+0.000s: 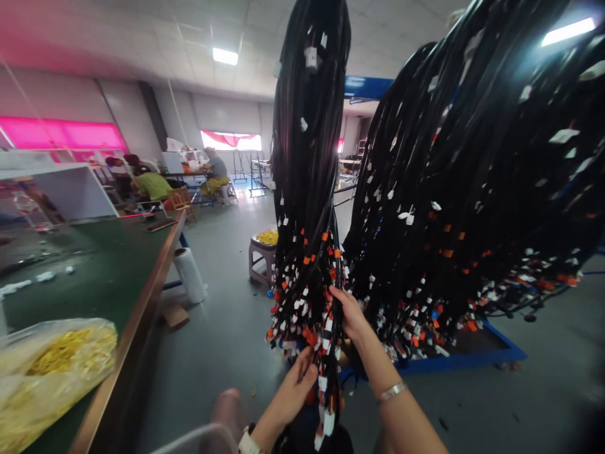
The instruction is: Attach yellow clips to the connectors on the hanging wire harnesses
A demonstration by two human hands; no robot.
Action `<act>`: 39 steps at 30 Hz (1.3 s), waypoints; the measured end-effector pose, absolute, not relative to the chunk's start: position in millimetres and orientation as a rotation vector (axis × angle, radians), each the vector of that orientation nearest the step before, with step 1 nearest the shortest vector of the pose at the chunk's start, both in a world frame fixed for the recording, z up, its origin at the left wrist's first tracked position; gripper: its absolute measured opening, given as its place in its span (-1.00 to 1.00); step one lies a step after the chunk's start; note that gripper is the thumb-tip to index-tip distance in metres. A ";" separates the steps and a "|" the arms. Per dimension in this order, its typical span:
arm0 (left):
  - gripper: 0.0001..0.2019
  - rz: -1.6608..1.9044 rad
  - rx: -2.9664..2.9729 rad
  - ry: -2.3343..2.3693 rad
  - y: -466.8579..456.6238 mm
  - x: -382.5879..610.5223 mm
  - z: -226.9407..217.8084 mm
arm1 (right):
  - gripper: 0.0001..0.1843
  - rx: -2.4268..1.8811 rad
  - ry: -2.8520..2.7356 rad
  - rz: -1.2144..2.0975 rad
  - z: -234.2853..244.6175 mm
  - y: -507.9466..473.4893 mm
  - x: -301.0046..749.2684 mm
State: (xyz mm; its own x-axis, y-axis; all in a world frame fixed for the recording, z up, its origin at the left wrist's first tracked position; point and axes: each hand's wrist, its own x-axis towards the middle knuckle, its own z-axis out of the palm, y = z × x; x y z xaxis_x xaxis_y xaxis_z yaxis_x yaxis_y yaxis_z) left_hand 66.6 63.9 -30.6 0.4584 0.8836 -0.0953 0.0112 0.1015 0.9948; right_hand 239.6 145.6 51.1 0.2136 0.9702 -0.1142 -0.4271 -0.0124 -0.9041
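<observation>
A long hanging bundle of black wire harnesses (pixel 307 189) drops in front of me, its lower ends tipped with white and orange connectors (pixel 309 315). My right hand (pixel 350 314) is closed round strands near the bottom of the bundle, a silver bracelet on its wrist. My left hand (pixel 293 386) reaches up from below, fingers curled on the lowest connectors; a watch shows at its wrist. A much larger mass of the same harnesses (pixel 472 189) hangs to the right.
A green-topped workbench (pixel 108 277) runs along the left with a clear bag of yellow parts (pixel 51 366). A white roll (pixel 190 275) leans by the bench. A stool with yellow parts (pixel 265 249) stands behind. A blue rack base (pixel 477 359) lies right. People sit far back.
</observation>
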 end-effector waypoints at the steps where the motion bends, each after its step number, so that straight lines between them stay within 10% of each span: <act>1: -0.32 0.749 1.287 0.858 55.9 62.9 -35.2 | -0.70 -1.031 -0.672 1.262 51.9 145.1 238.1; 39: -0.66 1.021 0.867 1.043 84.7 24.2 -9.7 | -0.73 -1.114 -0.894 1.507 16.4 96.5 263.9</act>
